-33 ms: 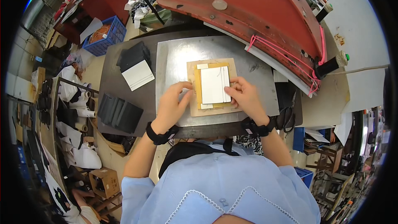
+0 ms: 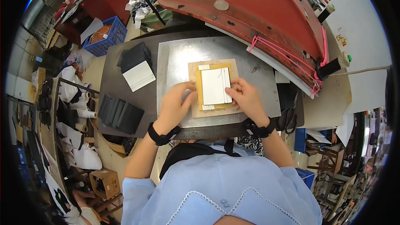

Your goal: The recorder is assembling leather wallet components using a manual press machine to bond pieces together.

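A white rectangular panel [image 2: 213,86] with dark lines along its right side lies on a yellow-edged template [image 2: 199,89], which rests on a tan board [image 2: 192,106]. My right hand [image 2: 246,98] pinches the panel's right edge, thumb on top and fingers curled beside it. At the board's left edge is my left hand [image 2: 179,102], thumb and forefinger apart, fingertips at the template's side with nothing visible between them. Beneath the board is a shiny metal plate [image 2: 175,54]. Both wrists wear black bands.
A red press arm [image 2: 237,0] with pink cord slants over the table's far right. Left of the plate lie black pieces [image 2: 121,114], another dark stack [image 2: 133,56] and a white lined panel [image 2: 138,76]. Scissors [image 2: 289,118] lie at the right. A blue crate [image 2: 109,37] stands beyond.
My left hand has shifted very slightly to the right. The right hand and the panel look nearly the same.
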A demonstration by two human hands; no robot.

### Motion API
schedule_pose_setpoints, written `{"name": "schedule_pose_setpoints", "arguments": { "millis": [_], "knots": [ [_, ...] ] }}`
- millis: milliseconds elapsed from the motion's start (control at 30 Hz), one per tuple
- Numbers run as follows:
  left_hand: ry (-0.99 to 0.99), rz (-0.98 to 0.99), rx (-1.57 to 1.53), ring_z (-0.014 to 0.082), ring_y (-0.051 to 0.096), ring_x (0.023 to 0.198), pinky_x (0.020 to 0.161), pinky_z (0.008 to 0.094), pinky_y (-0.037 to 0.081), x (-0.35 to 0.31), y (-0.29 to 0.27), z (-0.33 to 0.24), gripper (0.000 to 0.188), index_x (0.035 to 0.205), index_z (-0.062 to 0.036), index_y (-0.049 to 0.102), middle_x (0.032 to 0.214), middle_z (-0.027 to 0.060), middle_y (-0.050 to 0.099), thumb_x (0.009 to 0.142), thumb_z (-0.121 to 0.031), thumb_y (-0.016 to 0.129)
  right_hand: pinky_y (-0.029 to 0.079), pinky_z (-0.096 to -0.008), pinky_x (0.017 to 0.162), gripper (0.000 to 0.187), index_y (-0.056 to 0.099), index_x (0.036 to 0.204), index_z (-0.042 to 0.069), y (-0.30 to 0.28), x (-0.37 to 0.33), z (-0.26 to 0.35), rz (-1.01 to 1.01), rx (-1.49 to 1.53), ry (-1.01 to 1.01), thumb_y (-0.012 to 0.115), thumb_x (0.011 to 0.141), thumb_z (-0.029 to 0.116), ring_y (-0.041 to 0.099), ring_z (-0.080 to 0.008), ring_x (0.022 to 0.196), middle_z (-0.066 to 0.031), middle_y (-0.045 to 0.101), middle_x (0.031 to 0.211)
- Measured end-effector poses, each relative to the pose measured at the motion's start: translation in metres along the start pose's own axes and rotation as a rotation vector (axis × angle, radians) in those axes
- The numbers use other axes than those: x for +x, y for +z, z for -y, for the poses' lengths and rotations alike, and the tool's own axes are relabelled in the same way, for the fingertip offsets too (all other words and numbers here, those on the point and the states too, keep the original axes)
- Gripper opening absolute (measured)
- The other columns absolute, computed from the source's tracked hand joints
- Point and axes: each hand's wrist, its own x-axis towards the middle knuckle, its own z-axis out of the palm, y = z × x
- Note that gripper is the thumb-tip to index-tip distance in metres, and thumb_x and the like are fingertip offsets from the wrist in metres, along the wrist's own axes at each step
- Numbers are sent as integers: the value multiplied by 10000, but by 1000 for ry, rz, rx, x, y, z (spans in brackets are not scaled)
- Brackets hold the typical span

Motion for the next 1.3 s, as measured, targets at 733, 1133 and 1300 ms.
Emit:
{"name": "schedule_pose_setpoints", "arguments": {
  "millis": [733, 1133, 1300],
  "knots": [
    [298, 94, 284, 333, 532, 1201, 970, 404, 457, 16, 14, 10, 411, 1210, 13, 579, 1339, 150, 560, 859, -174, 681, 411, -179, 512, 279, 587, 1117, -32, 2, 10, -5, -16, 84, 43, 670, 915, 142, 514, -32, 565, 0, 623, 733],
    [319, 145, 402, 304, 506, 1246, 995, 402, 405, 18, 15, 16, 425, 1209, -16, 584, 1352, 134, 546, 842, -200, 697, 381, -177, 484, 260, 569, 1076, -10, 0, 12, -14, 14, 91, 14, 681, 912, 157, 492, -24, 546, 16, 584, 711],
    [344, 184, 292, 311, 480, 1274, 1022, 410, 401, 26, 12, 20, 383, 1190, -31, 595, 1350, 132, 532, 845, -171, 685, 388, -183, 493, 262, 559, 1065, -21, 2, 14, -9, 6, 55, -23, 678, 915, 158, 491, -31, 556, 10, 586, 721]
  ]
}}
